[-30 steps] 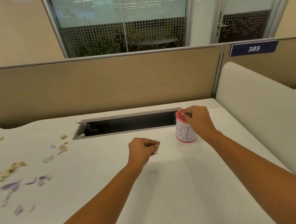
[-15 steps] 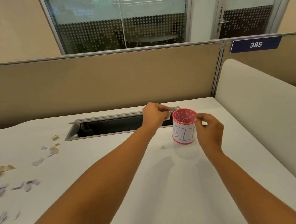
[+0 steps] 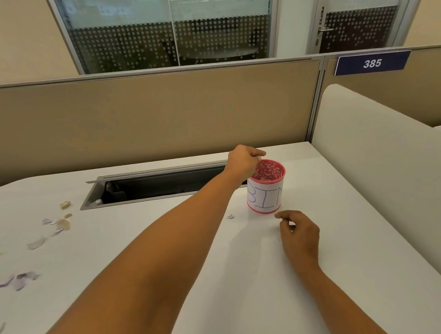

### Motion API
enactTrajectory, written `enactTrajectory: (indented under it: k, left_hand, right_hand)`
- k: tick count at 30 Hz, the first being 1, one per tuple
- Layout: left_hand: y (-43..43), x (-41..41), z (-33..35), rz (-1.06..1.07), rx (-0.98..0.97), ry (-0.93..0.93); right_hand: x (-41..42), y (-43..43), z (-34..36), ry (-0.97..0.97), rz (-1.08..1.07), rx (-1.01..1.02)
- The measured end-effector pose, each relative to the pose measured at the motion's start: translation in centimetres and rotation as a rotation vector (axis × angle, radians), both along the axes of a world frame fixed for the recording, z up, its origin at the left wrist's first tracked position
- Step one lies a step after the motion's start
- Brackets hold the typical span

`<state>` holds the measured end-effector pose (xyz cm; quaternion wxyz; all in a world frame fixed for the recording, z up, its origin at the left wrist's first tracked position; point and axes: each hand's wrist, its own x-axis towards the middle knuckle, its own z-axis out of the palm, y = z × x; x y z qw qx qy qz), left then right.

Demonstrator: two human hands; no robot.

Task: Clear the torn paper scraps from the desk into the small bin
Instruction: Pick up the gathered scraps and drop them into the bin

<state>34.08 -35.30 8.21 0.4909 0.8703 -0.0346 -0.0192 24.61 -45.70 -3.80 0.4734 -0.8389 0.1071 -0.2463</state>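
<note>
Desk (image 3: 187, 279): white top, with an open cable trough (image 3: 161, 185) along the back.
Bin (image 3: 266, 189): small pink cup with a cut-out pattern and a white label, upright on the desk just right of the trough's end.
Left hand (image 3: 244, 161): over the near-left rim of the bin, fingers curled downward into a loose fist; whether a scrap is inside the curl cannot be told.
Right hand (image 3: 300, 236): on the desk in front of the bin, apart from it, thumb and forefinger a narrow way apart, holding nothing visible.
Stray scrap (image 3: 230, 216): one small pale piece on the desk just left of the bin's base, under the left forearm, near both hands.
Scrap pile (image 3: 31, 246): tan and lilac torn pieces scattered at the far left of the desk, well apart from both hands and the bin.
Handling, judged: scraps are very light, limp and thin; likely to flutter or cling to skin. Best pinched at an edge or swept together flat.
Progress, judged: most scraps not yet cleared.
</note>
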Motion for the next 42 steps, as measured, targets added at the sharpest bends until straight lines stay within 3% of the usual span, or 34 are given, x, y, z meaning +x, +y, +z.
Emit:
enactTrajectory:
  k: [4, 10, 18, 24, 28, 30, 36, 42]
  left_hand:
    - [1.1, 0.1, -0.2, 0.102, -0.049, -0.139]
    - [4.1, -0.8, -3.2, 0.226, 0.075, -0.114]
    - [7.5, -2.8, -7.6, 0.213, 0.379, 0.055]
    - [8.4, -4.2, -8.7, 0.186, 0.465, 0.09]
    - [8.6, -5.1, -9.0, 0.155, 0.499, 0.111]
    - [8.8, -5.6, -9.2, 0.139, 0.503, 0.109]
    - [9.1, -7.6, -9.9, 0.098, 0.506, 0.095]
    - [9.8, -10.0, -10.3, 0.072, 0.496, 0.059]
  right_hand:
    - [0.0, 1.7, 0.6, 0.009, 0.196, -0.115]
    - [2.5, 5.3, 1.5, 0.363, 0.558, -0.366]
    - [5.3, 8.1, 2.0, 0.795, 0.544, -0.52]
    - [4.1, 7.1, 4.4, 0.654, 0.584, -0.752]
    - [2.9, 5.5, 7.4, 0.139, 0.443, -0.564]
    - [3.2, 4.2, 8.7, -0.019, 0.341, -0.445]
    - [4.5, 1.8, 9.6, 0.08, 0.185, -0.366]
    - [1.8, 2.1, 8.7, 0.022, 0.162, -0.295]
